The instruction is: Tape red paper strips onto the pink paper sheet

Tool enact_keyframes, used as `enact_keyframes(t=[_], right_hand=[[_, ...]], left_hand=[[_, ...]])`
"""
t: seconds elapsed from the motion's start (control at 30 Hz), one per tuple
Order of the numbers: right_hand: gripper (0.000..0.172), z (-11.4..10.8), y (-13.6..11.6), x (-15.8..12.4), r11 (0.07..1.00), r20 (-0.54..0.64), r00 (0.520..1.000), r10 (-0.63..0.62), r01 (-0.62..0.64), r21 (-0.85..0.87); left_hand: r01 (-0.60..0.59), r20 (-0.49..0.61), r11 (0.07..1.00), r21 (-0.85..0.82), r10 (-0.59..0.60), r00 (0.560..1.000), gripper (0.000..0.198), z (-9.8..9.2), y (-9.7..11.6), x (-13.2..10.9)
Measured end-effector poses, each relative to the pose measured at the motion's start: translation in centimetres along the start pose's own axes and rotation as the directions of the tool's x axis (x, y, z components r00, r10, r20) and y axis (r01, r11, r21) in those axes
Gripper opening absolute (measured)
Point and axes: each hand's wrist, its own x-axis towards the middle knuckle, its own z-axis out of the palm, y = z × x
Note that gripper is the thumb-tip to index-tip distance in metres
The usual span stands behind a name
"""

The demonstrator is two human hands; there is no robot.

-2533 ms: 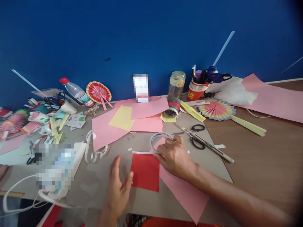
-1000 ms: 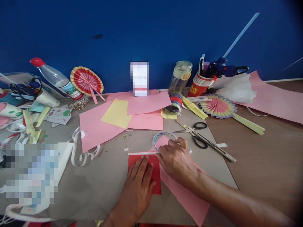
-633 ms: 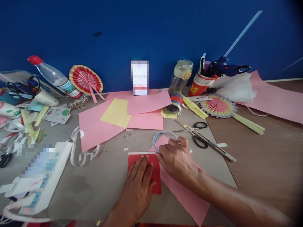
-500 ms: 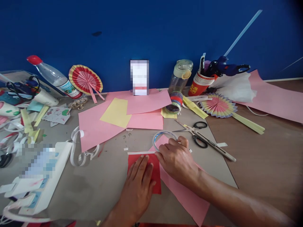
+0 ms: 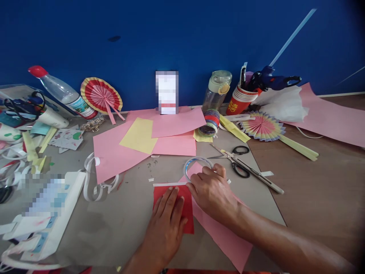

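My left hand (image 5: 168, 213) lies flat on a red sheet of paper (image 5: 186, 220), fingers stretched toward its far edge. Along that edge runs a white strip of double-sided tape (image 5: 165, 185). Its right end reaches my right hand (image 5: 209, 186), which is closed on a roll of tape (image 5: 186, 167) standing out beyond the fingers. Beneath my right hand and forearm, a pink paper piece (image 5: 219, 232) slants across the table. The thumb and index tip of the right hand are at the red paper's far right corner.
Scissors (image 5: 241, 170) and a utility knife (image 5: 269, 182) lie to the right. Pink sheets (image 5: 114, 152) and a yellow sheet (image 5: 138, 137) spread behind. A phone (image 5: 167, 93) leans on the blue wall. Folded paper fans (image 5: 101, 95), a water bottle (image 5: 216, 87) and red cups (image 5: 239, 101) stand nearby.
Both hands, the red paper and the tape roll hold nearly the same positions. The whole view has shifted very slightly.
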Motion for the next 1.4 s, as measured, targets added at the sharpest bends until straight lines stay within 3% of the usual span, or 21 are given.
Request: enact_keyframes(t=[0.23, 0.4, 0.6, 0.77, 0.93, 1.07, 1.4], right_hand=[[0.026, -0.5, -0.2, 0.0, 1.000, -0.010, 1.000, -0.002, 0.002, 0.014], [0.027, -0.9, -0.3, 0.3, 0.998, -0.094, 0.996, -0.008, 0.014, 0.061], [0.027, -1.6, -0.6, 2.4, 0.983, -0.112, 0.993, 0.033, -0.013, 0.182], [0.026, -3.5, -2.4, 5.7, 0.968, 0.000, 1.000, -0.024, 0.024, 0.249], [0.028, -5.2, -5.0, 8.7, 0.951, 0.124, 0.980, -0.156, 0.115, 0.289], [0.028, -4.9, -6.7, 10.5, 0.946, 0.202, 0.953, -0.227, 0.167, 0.276], [0.028, -4.3, -8.4, 13.2, 0.946, 0.334, 0.912, -0.239, 0.141, 0.291]], left_hand=[[-0.001, 0.016, 1.000, 0.003, 0.001, 1.000, 0.038, 0.1, 0.0, -0.1], [0.006, -0.006, 1.000, 0.014, -0.006, 1.000, 0.038, 0.1, 0.0, 0.0], [0.000, 0.001, 1.000, -0.011, 0.000, 1.000, 0.039, 0.1, -0.1, 0.2], [0.025, -0.002, 0.997, -0.078, -0.025, 1.000, 0.038, 0.1, -0.1, 0.4], [0.059, 0.090, 0.991, -0.117, -0.049, 0.995, 0.037, -0.5, 0.0, 0.5], [0.113, 0.131, 0.985, -0.129, -0.096, 0.987, 0.034, -0.7, 0.3, 0.6], [0.068, 0.147, 0.990, -0.119, -0.050, 0.988, 0.049, -0.6, 0.0, 0.7]])
